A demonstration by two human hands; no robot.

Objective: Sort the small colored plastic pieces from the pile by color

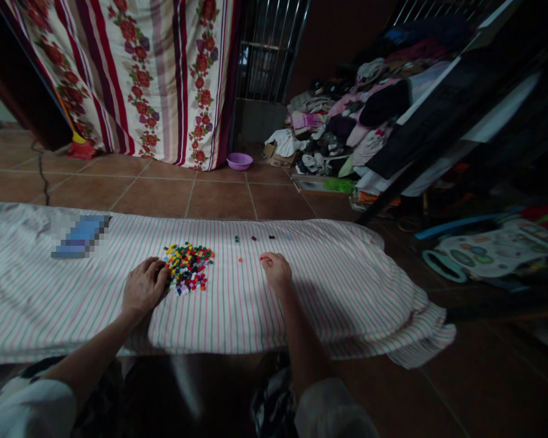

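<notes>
A heap of small multicoloured plastic pieces [189, 264] lies on a striped cloth [228, 322]. At the heap's left edge rests my left hand [144, 286], its fingers loosely bent and the thumb apart, with nothing visible held. My right hand [277, 271] is closed in a pinch on a small red piece [263, 259], just above the cloth to the right of the heap. A single orange piece [240, 260] lies between the heap and my right hand. Farther back, a green piece [237, 238], a brown piece [254, 238], a black piece [271, 237] and a light blue piece [288, 238] sit spaced in a row.
A blurred-out blue rectangular object [80, 237] lies on the cloth at left. Beyond are a tiled floor [159, 188], a floral curtain [164, 79], a purple basin [240, 161] and piled clothes [342, 115]. A dark slanting post [393, 188] stands at right.
</notes>
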